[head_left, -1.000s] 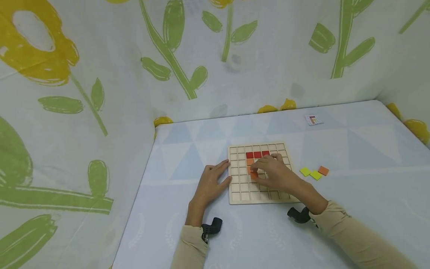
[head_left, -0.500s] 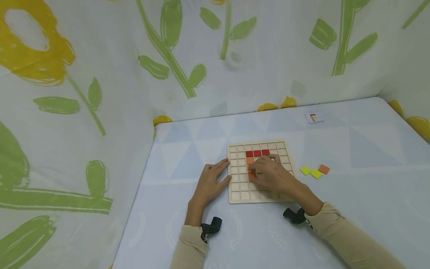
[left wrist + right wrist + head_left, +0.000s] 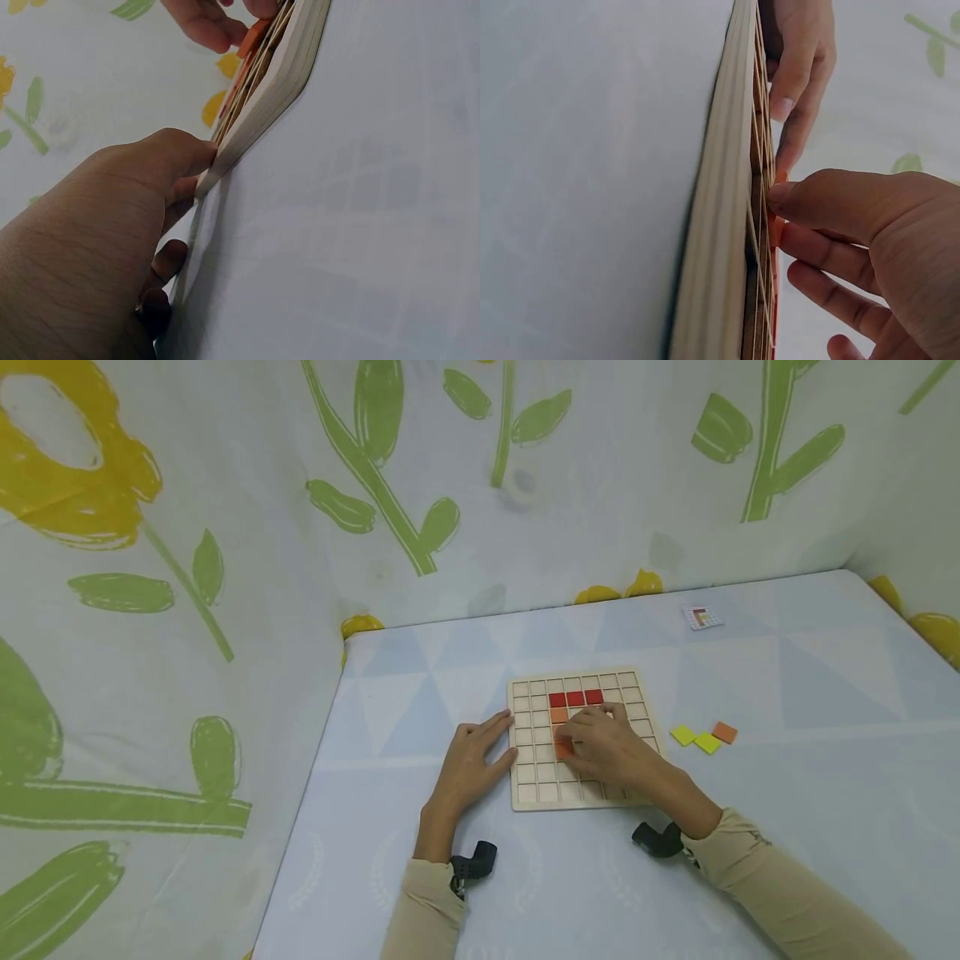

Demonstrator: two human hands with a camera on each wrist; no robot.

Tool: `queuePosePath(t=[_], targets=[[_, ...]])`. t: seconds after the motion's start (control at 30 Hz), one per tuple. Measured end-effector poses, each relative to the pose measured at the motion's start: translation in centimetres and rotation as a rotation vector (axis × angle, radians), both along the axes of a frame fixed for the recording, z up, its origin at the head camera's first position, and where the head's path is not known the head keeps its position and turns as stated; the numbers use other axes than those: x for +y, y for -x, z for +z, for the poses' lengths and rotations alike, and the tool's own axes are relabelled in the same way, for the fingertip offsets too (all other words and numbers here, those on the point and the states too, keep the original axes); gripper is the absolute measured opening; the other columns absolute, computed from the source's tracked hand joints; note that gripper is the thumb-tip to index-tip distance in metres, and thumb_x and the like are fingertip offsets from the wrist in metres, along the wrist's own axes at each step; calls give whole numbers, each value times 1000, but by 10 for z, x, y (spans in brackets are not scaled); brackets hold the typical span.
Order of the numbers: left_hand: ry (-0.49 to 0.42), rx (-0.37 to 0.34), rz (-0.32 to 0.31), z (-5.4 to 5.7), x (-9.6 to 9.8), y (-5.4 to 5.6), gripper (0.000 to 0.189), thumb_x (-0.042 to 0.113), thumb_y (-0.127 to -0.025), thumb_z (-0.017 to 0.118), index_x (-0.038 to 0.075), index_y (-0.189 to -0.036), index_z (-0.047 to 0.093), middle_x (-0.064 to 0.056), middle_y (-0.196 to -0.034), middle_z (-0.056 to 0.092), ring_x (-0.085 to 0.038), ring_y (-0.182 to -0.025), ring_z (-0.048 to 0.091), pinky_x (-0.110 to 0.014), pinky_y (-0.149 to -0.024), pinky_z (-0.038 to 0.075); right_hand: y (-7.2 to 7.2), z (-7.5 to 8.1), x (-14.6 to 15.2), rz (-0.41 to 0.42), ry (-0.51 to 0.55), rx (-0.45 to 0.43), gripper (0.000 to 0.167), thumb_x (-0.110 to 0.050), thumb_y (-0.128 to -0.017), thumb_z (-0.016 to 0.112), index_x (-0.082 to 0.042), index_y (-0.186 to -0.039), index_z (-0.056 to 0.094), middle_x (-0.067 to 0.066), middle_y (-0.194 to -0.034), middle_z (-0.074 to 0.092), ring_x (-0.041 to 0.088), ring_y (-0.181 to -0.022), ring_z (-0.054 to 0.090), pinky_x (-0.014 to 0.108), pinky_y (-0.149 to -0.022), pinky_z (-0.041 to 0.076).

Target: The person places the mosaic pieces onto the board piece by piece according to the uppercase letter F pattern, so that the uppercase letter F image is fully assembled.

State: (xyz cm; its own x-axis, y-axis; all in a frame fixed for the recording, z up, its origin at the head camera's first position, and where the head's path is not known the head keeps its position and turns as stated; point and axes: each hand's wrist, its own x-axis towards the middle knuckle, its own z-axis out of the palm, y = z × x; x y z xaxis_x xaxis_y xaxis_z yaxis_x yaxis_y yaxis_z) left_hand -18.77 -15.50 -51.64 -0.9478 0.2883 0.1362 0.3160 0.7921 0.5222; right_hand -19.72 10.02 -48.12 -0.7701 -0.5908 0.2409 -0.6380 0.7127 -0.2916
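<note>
A square wooden grid board (image 3: 527,794) lies on the table. Its upper part holds a row of red tiles (image 3: 575,698), and an orange tile (image 3: 558,715) sits below the leftmost red one. My right hand (image 3: 615,745) is over the board, thumb and index fingertip pinching the lowest orange tile (image 3: 563,751) in the same column. That tile looks tilted in the left wrist view, and the fingers partly cover it and the one above. At the board's left edge rests my left hand (image 3: 467,767), fingers extended, thumb against the rim.
Right of the board lie two yellow tiles (image 3: 707,743) and a loose orange tile (image 3: 724,732). A small pattern card (image 3: 702,617) is at the table's back. Flower-print cloth (image 3: 600,510) hangs behind the table.
My right hand has shifted slightly left with the orange tile, bringing it in line under the other orange tiles. My left hand keeps its place at the board's edge.
</note>
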Motion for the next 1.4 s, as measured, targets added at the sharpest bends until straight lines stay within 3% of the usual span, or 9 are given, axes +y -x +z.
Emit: queuePosePath(t=[0.2,0.63,0.87,1.27,1.4], targets=[[-4,-10,4,1,1,0,55,40,-97,61,23,-149,51,16,-154,41,-17,-112,47,-38,-92,42,1,-2,0,8,-2,45,25,-21,-81,83,-14,-104,75,2,-110,73,24,-110,61,56,-96,35],[-5,-16,9,0,2,0,54,39,-97,62,24,-148,52,18,-154,41,-17,-112,47,-38,-92,43,0,0,1,6,0,33,22,-20,-81,83,-15,-102,75,1,-108,73,23,-106,63,55,-92,36],[3,-19,11,1,4,-1,54,40,-97,61,24,-148,52,18,-154,41,-17,-113,47,-38,-93,43,-1,15,14,20,127,14,26,-16,-80,84,-12,-104,74,0,-105,73,25,-105,60,57,-97,31],[7,-22,10,1,3,-1,55,40,-98,61,24,-149,51,17,-154,41,-18,-114,47,-39,-93,43,15,51,80,-118,117,53,31,-7,-80,83,-6,-109,72,9,-106,71,32,-107,58,61,-95,28],[7,-27,18,0,4,-1,55,40,-97,60,24,-149,51,17,-154,41,-18,-114,46,-40,-93,43,20,57,103,-204,66,-8,34,-8,-82,82,-3,-114,70,12,-107,71,36,-110,55,63,-95,26]])
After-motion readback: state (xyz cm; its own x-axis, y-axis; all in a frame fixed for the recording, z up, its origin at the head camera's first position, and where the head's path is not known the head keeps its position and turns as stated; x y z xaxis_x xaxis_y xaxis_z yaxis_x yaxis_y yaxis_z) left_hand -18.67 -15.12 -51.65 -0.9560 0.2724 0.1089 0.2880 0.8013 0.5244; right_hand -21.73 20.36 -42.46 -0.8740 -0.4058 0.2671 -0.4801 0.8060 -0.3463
